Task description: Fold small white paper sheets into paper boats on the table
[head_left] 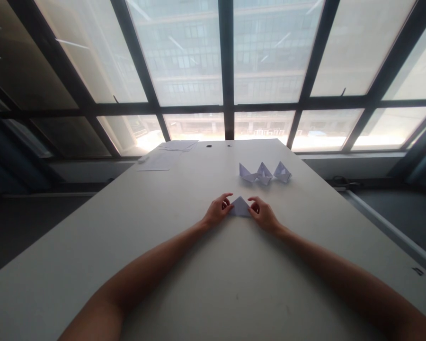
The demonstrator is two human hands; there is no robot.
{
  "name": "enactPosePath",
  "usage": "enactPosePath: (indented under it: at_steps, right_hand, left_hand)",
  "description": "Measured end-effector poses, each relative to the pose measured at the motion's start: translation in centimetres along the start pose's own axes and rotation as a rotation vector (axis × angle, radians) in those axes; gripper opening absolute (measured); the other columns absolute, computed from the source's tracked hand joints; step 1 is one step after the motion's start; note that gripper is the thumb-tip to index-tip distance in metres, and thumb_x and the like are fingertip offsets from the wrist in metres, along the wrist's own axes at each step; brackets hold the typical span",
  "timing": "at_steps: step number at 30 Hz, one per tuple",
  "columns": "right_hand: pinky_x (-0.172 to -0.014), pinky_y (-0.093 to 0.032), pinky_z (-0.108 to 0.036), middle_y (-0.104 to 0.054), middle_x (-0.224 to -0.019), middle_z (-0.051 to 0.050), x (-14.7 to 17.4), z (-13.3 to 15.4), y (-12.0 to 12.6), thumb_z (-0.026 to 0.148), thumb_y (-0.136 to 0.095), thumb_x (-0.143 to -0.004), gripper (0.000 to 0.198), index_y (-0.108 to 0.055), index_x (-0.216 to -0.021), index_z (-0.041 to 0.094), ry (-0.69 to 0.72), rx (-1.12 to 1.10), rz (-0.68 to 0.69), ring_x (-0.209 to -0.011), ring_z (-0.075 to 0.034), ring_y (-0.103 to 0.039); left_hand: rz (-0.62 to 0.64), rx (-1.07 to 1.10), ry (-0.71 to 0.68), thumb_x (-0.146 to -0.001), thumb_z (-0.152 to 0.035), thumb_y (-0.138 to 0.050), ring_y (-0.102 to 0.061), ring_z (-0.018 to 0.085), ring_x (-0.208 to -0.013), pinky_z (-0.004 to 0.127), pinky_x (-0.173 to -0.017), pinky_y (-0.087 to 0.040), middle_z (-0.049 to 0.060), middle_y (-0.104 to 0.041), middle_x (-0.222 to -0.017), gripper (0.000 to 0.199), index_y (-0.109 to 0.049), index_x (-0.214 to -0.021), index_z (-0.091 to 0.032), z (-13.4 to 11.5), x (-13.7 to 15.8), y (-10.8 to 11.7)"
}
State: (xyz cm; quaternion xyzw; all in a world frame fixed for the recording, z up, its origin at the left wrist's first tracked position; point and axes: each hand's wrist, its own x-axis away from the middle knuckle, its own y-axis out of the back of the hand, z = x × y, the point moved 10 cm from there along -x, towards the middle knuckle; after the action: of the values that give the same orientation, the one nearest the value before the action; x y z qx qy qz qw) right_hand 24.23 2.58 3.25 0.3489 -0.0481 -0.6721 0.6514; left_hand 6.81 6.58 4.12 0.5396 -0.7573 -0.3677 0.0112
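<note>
A folded paper triangle (240, 207) lies on the white table between my hands, its point facing away from me. My left hand (218, 209) grips its left corner, thumb on the paper and fingers curled. At the right corner my right hand (263, 213) holds it in much the same way, index finger bent above the thumb. Beyond the right hand stand three folded paper boats, the left one (247, 174), the middle one (264, 174) and the right one (282, 173). The left and middle boats touch or overlap.
Flat sheets of paper (156, 161) lie at the far left of the white table (177, 265), with more paper (179, 145) behind them. Two dark round holes (209, 146) show near the far edge. Large framed windows rise beyond the table. A small dark object (418, 271) is at the right edge.
</note>
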Motion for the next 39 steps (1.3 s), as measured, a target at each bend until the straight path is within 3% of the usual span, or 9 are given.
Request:
enactPosePath:
  at_steps: [4,8,11,17,22,26,33,36,39]
  right_hand:
    - [-0.063,-0.044,-0.026,-0.063,-0.071,0.002,-0.3,-0.8,-0.2,0.027,-0.059,-0.084,0.034,-0.058,-0.117,0.018,-0.015,-0.119,-0.004,-0.064,-0.015,-0.058]
    - [-0.065,-0.045,-0.027,-0.066,-0.073,-0.001,-0.6,-1.3,-0.5,0.025,-0.059,-0.083,0.031,-0.063,-0.113,0.016,-0.039,-0.087,0.019,-0.066,-0.016,-0.061]
    - [-0.071,-0.046,-0.028,-0.07,-0.08,-0.005,-0.5,-0.8,-0.6,0.02,-0.059,-0.083,0.024,-0.07,-0.103,0.016,-0.018,0.059,0.03,-0.07,-0.017,-0.062]
    - [-0.083,-0.046,-0.03,-0.067,-0.091,-0.007,0.0,1.5,-1.1,0.024,-0.055,-0.091,0.023,-0.073,-0.105,0.018,0.099,0.251,0.069,-0.085,-0.019,-0.062]
    - [-0.085,-0.047,-0.033,-0.065,-0.094,-0.007,0.1,2.0,-1.2,0.041,-0.065,-0.088,0.028,-0.073,-0.107,0.021,0.15,0.251,0.088,-0.093,-0.023,-0.061]
    - [-0.089,-0.048,-0.035,-0.065,-0.098,-0.007,-0.1,1.5,-0.7,0.036,-0.071,-0.083,0.032,-0.071,-0.112,0.022,0.143,0.183,0.044,-0.096,-0.023,-0.061]
    - [-0.09,-0.049,-0.037,-0.067,-0.1,-0.008,-0.4,1.0,-0.1,0.024,-0.068,-0.08,0.027,-0.071,-0.107,0.019,0.105,0.02,-0.007,-0.095,-0.022,-0.064]
    - [-0.09,-0.05,-0.037,-0.068,-0.108,-0.01,-0.6,0.5,0.3,0.02,-0.066,-0.077,0.036,-0.067,-0.114,0.018,0.066,0.011,-0.055,-0.097,-0.023,-0.063]
    - [-0.081,-0.051,-0.035,-0.07,-0.1,-0.008,-0.6,-0.3,0.2,0.022,-0.065,-0.077,0.047,-0.061,-0.124,0.017,-0.001,0.021,-0.066,-0.083,-0.02,-0.064]
  left_hand:
    - [-0.001,-0.153,-0.151,-0.089,-0.016,-0.062,-0.063,0.017,-0.096,0.032,-0.087,-0.053,0.006,-0.061,-0.114,0.046,-0.057,-0.134,-0.026,-1.5,0.4,-0.2]
    - [0.115,-0.361,-0.326,-0.087,-0.02,-0.069,-0.051,0.025,-0.125,0.041,-0.107,-0.043,0.008,-0.054,-0.138,0.044,-0.062,-0.13,-0.028,-3.1,1.2,-2.0]
    - [0.196,-0.452,-0.324,-0.089,-0.026,-0.068,-0.056,0.025,-0.118,0.038,-0.101,-0.046,0.01,-0.06,-0.132,0.042,-0.061,-0.13,-0.025,-3.2,1.2,-2.9]
    - [0.285,-0.594,-0.362,-0.097,-0.034,-0.058,-0.06,0.02,-0.095,0.028,-0.086,-0.047,0.005,-0.07,-0.098,0.017,-0.068,-0.106,-0.023,-4.6,1.5,-3.3]
    - [0.306,-0.753,-0.34,-0.099,-0.029,-0.053,-0.06,0.021,-0.088,0.028,-0.075,-0.048,0.006,-0.07,-0.094,0.02,-0.062,-0.115,-0.021,-5.4,1.8,-3.4]
    - [0.327,-0.809,-0.335,-0.1,-0.02,-0.048,-0.06,0.02,-0.084,0.028,-0.073,-0.049,0.006,-0.07,-0.097,0.022,-0.058,-0.119,-0.021,-5.8,1.9,-3.5]
    - [0.244,-0.626,-0.32,-0.096,-0.019,-0.051,-0.063,0.02,-0.082,0.028,-0.075,-0.05,0.007,-0.069,-0.088,0.027,-0.063,-0.121,-0.022,-5.3,1.5,-3.0]
    - [0.159,-0.467,-0.274,-0.095,-0.019,-0.053,-0.063,0.018,-0.075,0.027,-0.075,-0.049,0.006,-0.069,-0.083,0.028,-0.067,-0.118,-0.022,-4.8,1.2,-2.4]
    - [0.092,-0.325,-0.214,-0.093,-0.017,-0.053,-0.062,0.015,-0.071,0.026,-0.074,-0.049,0.005,-0.07,-0.086,0.028,-0.069,-0.116,-0.02,-4.5,0.9,-1.8]
